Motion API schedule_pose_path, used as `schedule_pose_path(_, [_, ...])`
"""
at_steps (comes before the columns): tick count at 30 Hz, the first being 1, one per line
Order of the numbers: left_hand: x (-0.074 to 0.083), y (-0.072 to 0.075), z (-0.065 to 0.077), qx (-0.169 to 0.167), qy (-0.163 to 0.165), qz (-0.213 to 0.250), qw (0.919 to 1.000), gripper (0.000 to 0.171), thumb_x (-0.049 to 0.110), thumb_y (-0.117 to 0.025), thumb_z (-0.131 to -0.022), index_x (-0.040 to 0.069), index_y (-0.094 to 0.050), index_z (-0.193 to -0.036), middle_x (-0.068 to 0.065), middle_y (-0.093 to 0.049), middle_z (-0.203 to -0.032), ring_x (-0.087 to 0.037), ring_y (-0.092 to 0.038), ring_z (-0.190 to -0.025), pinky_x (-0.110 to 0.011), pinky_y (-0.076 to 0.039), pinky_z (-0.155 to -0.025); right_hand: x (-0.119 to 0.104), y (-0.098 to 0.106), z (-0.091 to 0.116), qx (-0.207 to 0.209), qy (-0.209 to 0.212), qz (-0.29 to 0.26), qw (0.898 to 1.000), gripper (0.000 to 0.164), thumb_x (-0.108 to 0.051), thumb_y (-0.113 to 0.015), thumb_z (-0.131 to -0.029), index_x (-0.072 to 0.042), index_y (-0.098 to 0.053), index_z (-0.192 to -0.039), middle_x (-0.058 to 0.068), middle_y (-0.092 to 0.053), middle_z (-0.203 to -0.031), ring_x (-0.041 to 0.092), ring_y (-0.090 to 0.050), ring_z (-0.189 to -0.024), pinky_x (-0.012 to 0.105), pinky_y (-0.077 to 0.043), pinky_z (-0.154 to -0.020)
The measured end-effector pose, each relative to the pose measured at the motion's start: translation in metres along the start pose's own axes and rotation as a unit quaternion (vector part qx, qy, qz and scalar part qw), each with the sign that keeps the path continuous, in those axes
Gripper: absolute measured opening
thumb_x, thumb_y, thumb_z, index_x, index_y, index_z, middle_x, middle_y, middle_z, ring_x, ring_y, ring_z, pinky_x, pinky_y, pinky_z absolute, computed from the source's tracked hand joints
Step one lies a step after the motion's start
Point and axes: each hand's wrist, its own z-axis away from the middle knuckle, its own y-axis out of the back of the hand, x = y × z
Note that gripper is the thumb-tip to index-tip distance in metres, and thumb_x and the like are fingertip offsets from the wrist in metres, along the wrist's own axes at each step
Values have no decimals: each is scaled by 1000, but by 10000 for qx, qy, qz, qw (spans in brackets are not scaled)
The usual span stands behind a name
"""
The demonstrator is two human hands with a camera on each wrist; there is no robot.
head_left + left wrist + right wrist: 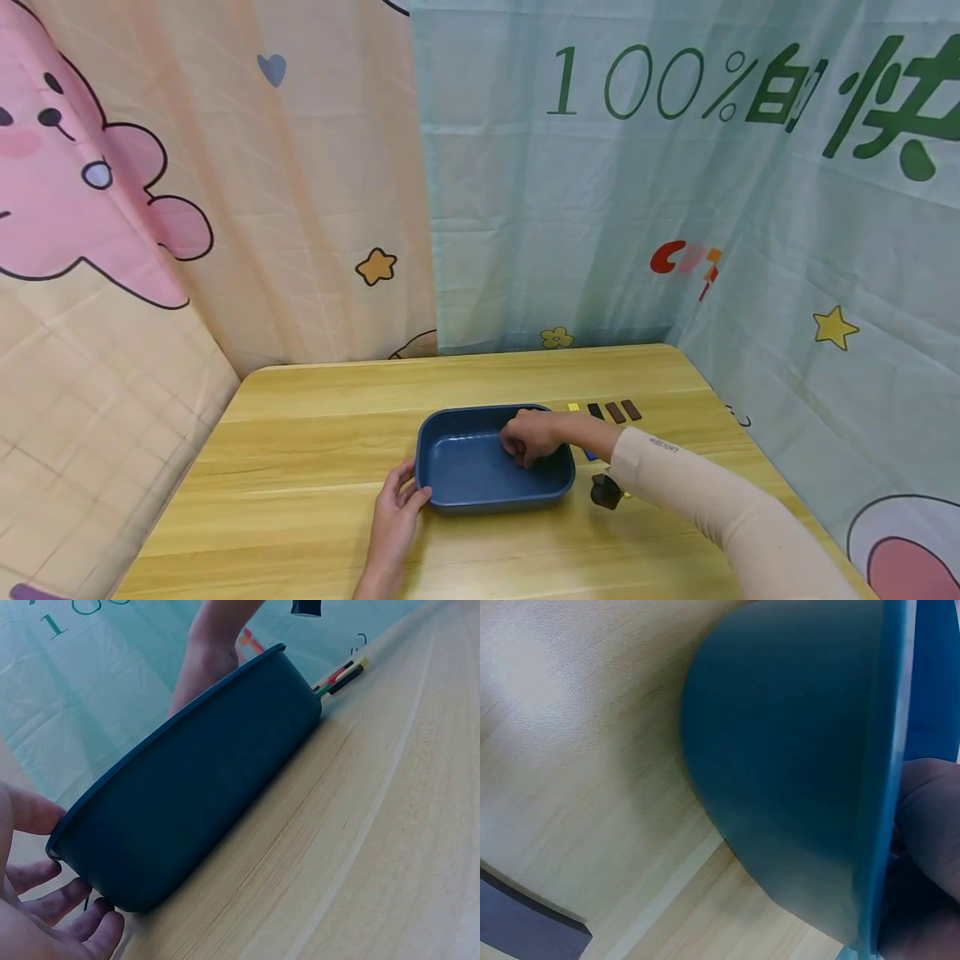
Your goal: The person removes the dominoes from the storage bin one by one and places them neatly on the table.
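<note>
A blue rectangular basin (491, 500) stands on the wooden table. At its near left corner, my left hand (396, 508) grips the edge; in the left wrist view its fingers (56, 900) bend against the outer wall below the rim. My right hand (531, 433) reaches over the right rim into the basin, fingers curled and pointing down near the bottom. It pinches a small brown block (519, 459), mostly covered by the fingers. In the right wrist view the basin wall (795, 750) hides most of this hand.
Beyond the right forearm lie a yellow block (573, 407), a black block (596, 411) and two brown blocks (615, 412). A blue block (590, 455) shows partly beside the basin. A dark wrist camera (604, 492) hangs under the right sleeve. Printed curtains (487, 208) enclose the table.
</note>
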Motion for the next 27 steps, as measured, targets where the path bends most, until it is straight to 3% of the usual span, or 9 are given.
schedule_pose_path(15, [1, 0, -1, -24, 116, -83, 9999, 53, 0, -61, -99, -6, -45, -148, -26, -47, -146, -40, -51, -131, -23, -50, -93, 2, 9, 5, 148, 501, -178, 9985, 28, 5, -79, -87, -16, -61, -82, -8, -56, -73, 7, -52, -67, 21, -44, -62])
schedule_pose_path(27, [-1, 0, 0, -26, 78, -75, 9999, 53, 0, -60, -99, -7, -44, -149, -27, -46, -146, -41, -50, -132, -22, -50, -92, 3, 19, 20, 515, 582, -213, 9968, 22, 3, -79, -88, -14, -64, -89, -8, -57, -77, 7, -52, -70, 23, -47, -66])
